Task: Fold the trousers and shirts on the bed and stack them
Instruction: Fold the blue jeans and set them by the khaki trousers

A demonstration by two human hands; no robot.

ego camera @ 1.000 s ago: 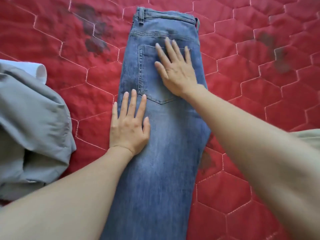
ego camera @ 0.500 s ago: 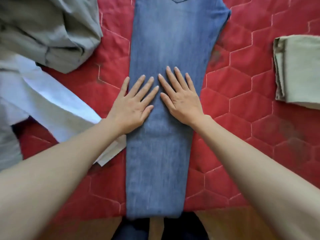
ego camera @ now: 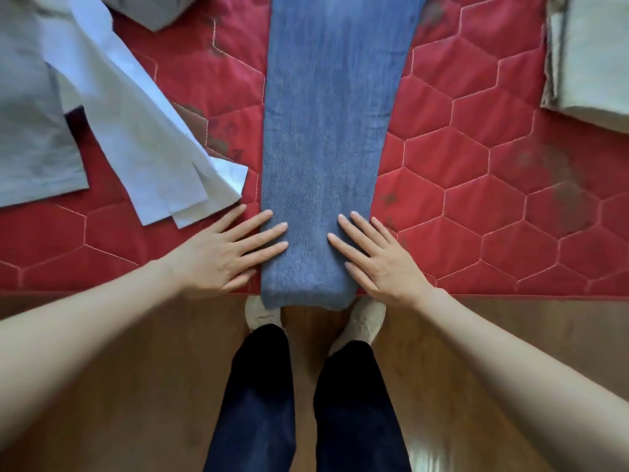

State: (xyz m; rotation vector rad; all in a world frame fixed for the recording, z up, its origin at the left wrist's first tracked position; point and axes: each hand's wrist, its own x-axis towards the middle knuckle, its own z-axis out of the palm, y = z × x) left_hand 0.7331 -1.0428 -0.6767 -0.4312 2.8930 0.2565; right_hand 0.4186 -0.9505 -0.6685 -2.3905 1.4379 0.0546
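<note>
Head view, the only one here: the blue jeans (ego camera: 326,148) lie lengthwise down the middle of the red quilted bed (ego camera: 476,165), legs stacked, hems just hanging over the bed's near edge. Denim like that looks fairly heavy and soft, not slippery, so it probably stays where it's put; best place to grab is likely the two hem corners. The left hand (ego camera: 224,257) and right hand (ego camera: 381,264) lie flat, fingers straight, pressing each side of the leg ends and holding nothing. Versus half a second ago, both hands have slid down from mid-leg to the hems and apart.
</note>
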